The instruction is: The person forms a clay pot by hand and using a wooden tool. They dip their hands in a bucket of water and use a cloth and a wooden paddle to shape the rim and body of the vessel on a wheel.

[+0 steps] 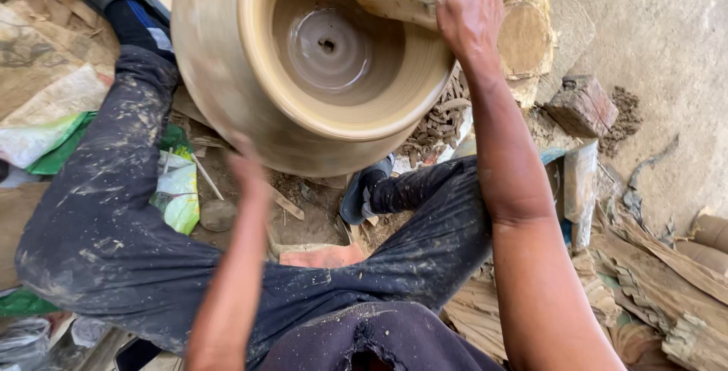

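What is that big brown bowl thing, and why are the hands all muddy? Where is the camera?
The camera sits on the person's head and looks down, so you see their own arms and their legs in dark, clay-spattered trousers.

The big round thing is a wide tan pot of wet clay. Its smooth rings and blurry look suggest it is spinning, the way potters shape clay.

The right hand reaches over the pot's rim and presses a flat tan shaping tool against the inside wall. The left hand rests against the outside of the pot, low down.

On the ground around it lie scraps of clay, a worn reddish brick, a green and white plastic bag and dry brown leaves.
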